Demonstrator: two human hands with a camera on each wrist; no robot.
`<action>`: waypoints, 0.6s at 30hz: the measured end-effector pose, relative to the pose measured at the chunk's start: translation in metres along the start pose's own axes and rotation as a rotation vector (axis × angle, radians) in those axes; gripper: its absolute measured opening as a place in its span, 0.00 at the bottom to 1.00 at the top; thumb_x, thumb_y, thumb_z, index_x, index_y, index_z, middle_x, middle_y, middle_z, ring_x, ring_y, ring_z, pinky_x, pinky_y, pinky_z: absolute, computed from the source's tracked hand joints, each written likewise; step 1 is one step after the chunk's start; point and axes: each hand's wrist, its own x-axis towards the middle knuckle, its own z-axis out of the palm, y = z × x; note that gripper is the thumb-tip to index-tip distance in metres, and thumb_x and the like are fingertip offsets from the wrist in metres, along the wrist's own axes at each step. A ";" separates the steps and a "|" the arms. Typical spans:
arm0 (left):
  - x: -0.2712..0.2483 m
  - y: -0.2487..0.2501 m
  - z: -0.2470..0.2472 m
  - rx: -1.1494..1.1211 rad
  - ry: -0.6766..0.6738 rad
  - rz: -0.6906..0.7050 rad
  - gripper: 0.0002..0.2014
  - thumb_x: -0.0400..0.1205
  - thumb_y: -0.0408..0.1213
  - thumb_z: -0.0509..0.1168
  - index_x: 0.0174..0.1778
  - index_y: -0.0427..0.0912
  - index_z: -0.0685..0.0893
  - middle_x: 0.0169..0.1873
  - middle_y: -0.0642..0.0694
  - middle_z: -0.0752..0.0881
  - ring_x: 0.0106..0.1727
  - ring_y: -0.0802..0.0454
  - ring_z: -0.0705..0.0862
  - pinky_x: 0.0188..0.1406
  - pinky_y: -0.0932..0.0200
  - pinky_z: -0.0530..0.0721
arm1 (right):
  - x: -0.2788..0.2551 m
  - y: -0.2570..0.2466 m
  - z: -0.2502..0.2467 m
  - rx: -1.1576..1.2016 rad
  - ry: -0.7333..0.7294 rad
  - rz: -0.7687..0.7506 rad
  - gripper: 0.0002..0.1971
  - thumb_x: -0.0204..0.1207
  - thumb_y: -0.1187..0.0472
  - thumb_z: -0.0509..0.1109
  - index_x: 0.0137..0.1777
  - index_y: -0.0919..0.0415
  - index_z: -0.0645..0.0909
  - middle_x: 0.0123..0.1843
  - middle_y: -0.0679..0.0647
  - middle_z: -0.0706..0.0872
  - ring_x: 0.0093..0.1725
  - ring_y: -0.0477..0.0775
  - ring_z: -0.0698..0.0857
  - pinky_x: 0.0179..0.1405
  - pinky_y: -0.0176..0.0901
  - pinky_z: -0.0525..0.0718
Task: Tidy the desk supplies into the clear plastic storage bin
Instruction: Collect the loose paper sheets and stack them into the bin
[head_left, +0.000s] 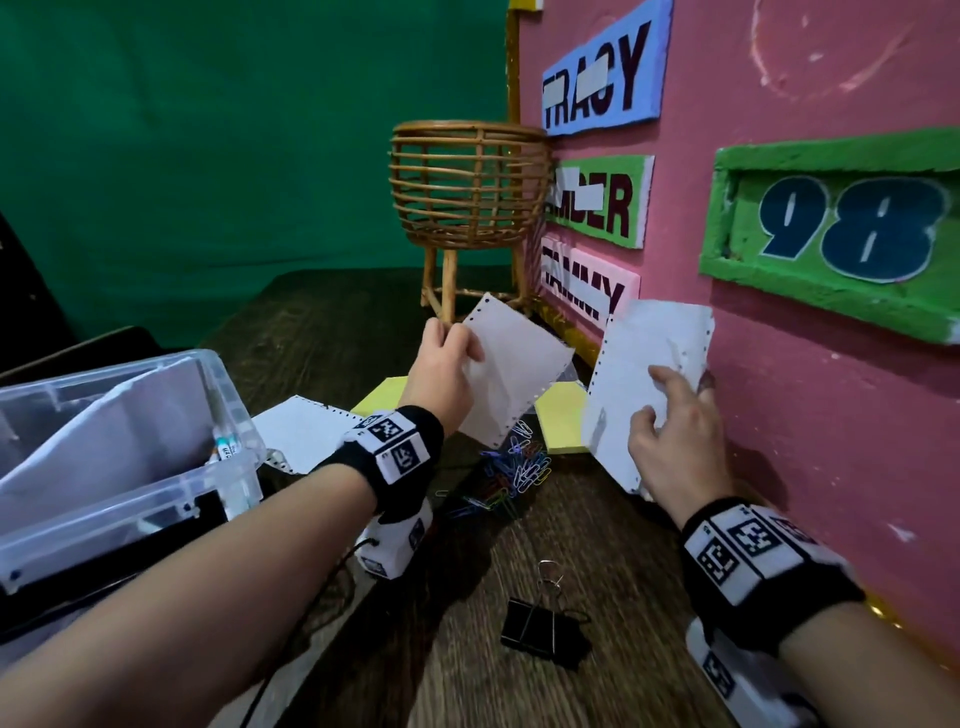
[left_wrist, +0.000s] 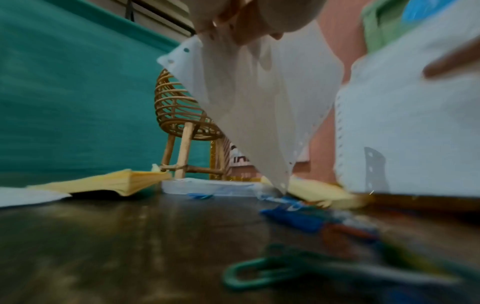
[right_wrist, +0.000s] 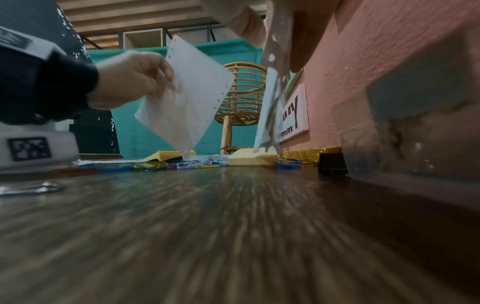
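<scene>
My left hand (head_left: 448, 364) pinches a white perforated sheet (head_left: 514, 369) by its upper left corner and holds it above the desk. My right hand (head_left: 675, 431) grips a second, torn white sheet (head_left: 649, 364) close to the pink wall. Both sheets hang clear of the desk in the right wrist view, the left sheet (right_wrist: 187, 102) and the right sheet (right_wrist: 272, 98). The clear plastic bin (head_left: 119, 457) stands at the left with paper and pens inside. Yellow sticky pads (head_left: 561, 415), a pile of coloured paper clips (head_left: 514, 467) and a black binder clip (head_left: 545, 629) lie on the desk.
A rattan basket stand (head_left: 467, 197) is at the back by the pink wall (head_left: 805, 389) with its signs. Another white sheet (head_left: 306, 436) lies flat beside the bin. A green curtain hangs behind. A second binder clip (right_wrist: 332, 164) sits against the wall.
</scene>
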 end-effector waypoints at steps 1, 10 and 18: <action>-0.001 0.005 -0.003 -0.067 0.012 -0.018 0.13 0.72 0.15 0.56 0.44 0.36 0.76 0.47 0.46 0.68 0.45 0.52 0.69 0.41 0.72 0.68 | -0.001 0.000 0.001 0.021 -0.016 -0.015 0.22 0.79 0.66 0.60 0.73 0.61 0.71 0.71 0.66 0.72 0.68 0.65 0.75 0.67 0.46 0.71; -0.020 0.048 0.003 -0.368 -0.146 -0.155 0.16 0.71 0.18 0.53 0.38 0.46 0.71 0.45 0.43 0.77 0.43 0.51 0.75 0.41 0.64 0.74 | -0.007 -0.003 -0.003 0.165 -0.115 -0.132 0.29 0.75 0.57 0.71 0.75 0.60 0.68 0.68 0.64 0.76 0.68 0.60 0.75 0.62 0.38 0.69; -0.011 -0.002 -0.001 0.585 -0.395 -0.131 0.19 0.79 0.28 0.59 0.66 0.40 0.69 0.64 0.41 0.75 0.66 0.41 0.76 0.58 0.48 0.77 | -0.005 0.002 0.000 0.194 -0.003 -0.234 0.38 0.74 0.77 0.63 0.80 0.51 0.58 0.77 0.60 0.70 0.67 0.63 0.76 0.58 0.30 0.66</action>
